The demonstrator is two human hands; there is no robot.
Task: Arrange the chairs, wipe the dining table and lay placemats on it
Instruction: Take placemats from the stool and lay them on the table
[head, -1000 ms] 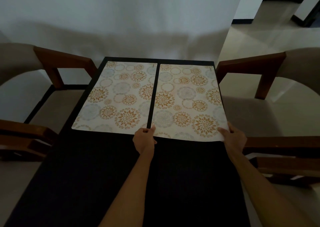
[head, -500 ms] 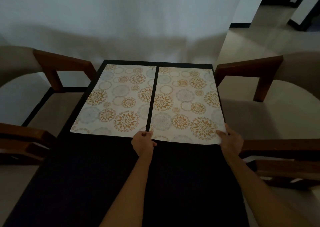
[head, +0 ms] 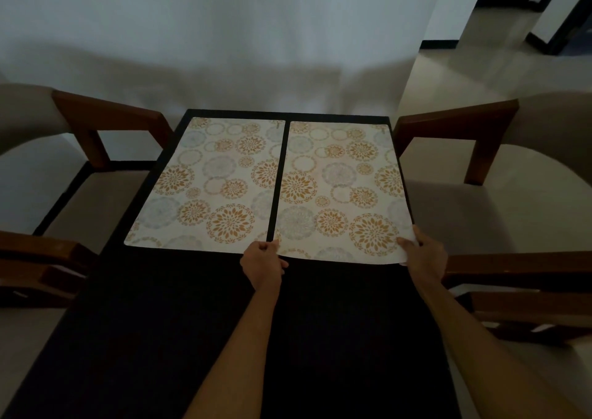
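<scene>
Head view: two hands hold the near edge of the right placemat [head: 339, 191] on a dark dining table [head: 192, 338].

Both placemats are thin, flat rectangles, pale with printed orange and grey floral roundels; they lie side by side on the far half of the matte black tabletop, parted by a narrow dark strip. The left placemat [head: 211, 185] lies flat and untouched. The left hand [head: 263, 265] pinches the right placemat's near left corner between thumb and curled fingers; the right hand [head: 424, 258] grips its near right corner, where the sheet curls up slightly off the table. Armchairs with reddish-brown wooden arms and smooth beige upholstery flank the table: left chair [head: 80, 201], right chair [head: 499, 201].
</scene>
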